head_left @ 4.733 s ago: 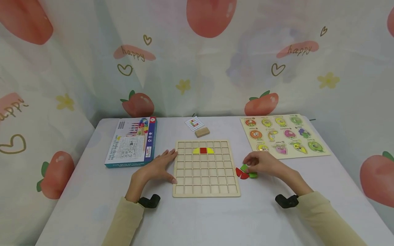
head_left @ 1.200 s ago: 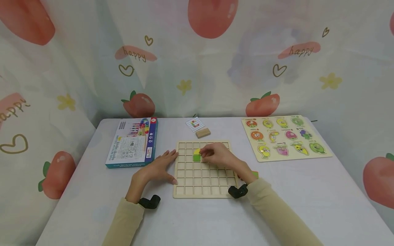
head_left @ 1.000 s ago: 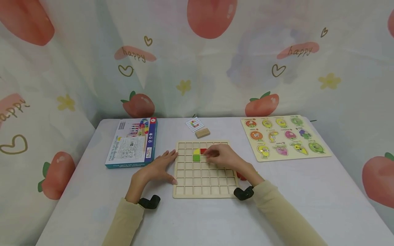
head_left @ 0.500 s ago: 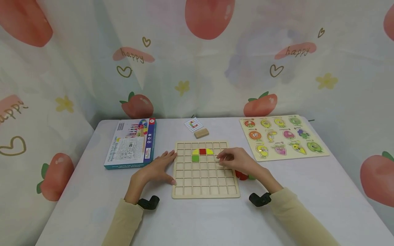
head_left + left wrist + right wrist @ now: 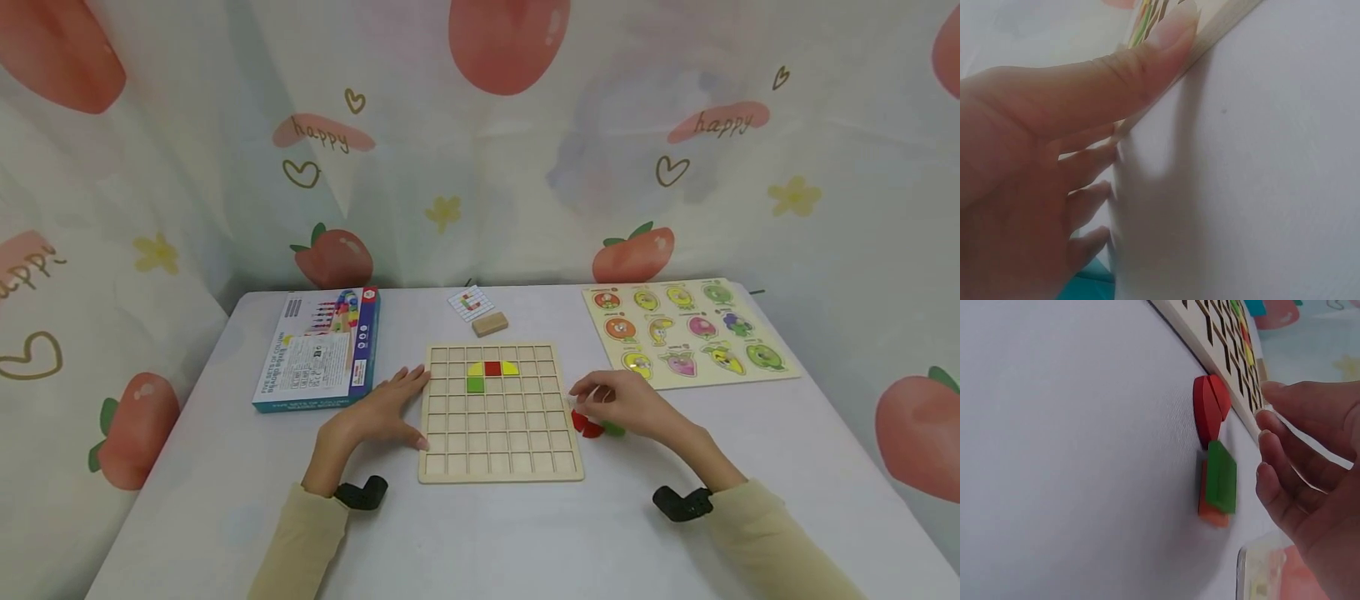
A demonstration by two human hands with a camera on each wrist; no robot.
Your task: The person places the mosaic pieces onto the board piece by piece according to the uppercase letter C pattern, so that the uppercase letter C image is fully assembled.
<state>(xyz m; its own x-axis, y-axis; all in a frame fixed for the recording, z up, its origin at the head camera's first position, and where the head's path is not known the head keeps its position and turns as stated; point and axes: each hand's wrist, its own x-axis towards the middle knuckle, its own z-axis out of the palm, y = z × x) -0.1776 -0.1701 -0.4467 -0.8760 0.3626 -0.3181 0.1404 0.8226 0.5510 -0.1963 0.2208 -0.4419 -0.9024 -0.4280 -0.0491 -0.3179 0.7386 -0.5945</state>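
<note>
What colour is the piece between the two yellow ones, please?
The middle piece is red, clearest in the head view.

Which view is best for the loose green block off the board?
Right wrist: there the green block is large and uncovered by the hand. The head view shows it small, partly hidden by the right hand. I can't make it out in the left wrist view, which the left hand dominates.

Soft, dim light; the left wrist view looks hazy.
</note>
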